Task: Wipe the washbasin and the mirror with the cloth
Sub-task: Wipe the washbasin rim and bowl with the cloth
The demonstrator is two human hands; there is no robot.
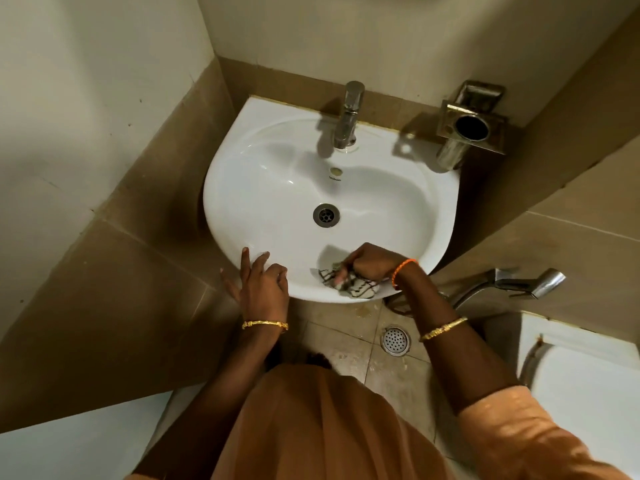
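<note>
A white washbasin (263, 188) hangs on the tiled wall, with a drain (326, 215) in its bowl and a chrome tap (349, 114) at the back. My right hand (370, 263) is closed on a white cloth with dark stripes (353, 285) and presses it against the basin's near rim. My left hand (261, 282) rests on the near left rim, thumb on top and fingers spread over the outer edge, holding nothing else. The mirror is out of view.
A metal cup holder (471, 128) is fixed to the wall right of the tap. A spray nozzle (512, 282) hangs low on the right wall, above a toilet (588, 382). A floor drain (395, 340) lies below the basin.
</note>
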